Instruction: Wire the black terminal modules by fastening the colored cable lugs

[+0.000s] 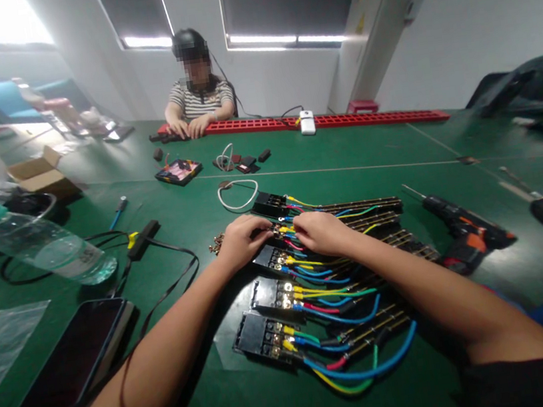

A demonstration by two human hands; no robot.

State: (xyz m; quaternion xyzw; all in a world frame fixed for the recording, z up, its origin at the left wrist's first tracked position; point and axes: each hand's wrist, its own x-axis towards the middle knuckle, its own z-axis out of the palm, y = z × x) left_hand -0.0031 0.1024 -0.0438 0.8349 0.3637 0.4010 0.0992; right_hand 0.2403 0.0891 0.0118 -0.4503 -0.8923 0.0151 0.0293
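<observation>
Left hand (243,238) and right hand (320,231) meet, fingertips on a wired terminal board (284,230) — grip unclear — probably light, stiff, best held by its edges; cordless screwdriver (468,233) at three o'clock.

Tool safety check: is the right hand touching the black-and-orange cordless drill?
Apart. The head view shows the right hand on the wired black modules, with a clear gap to the black-and-orange cordless drill.
</observation>
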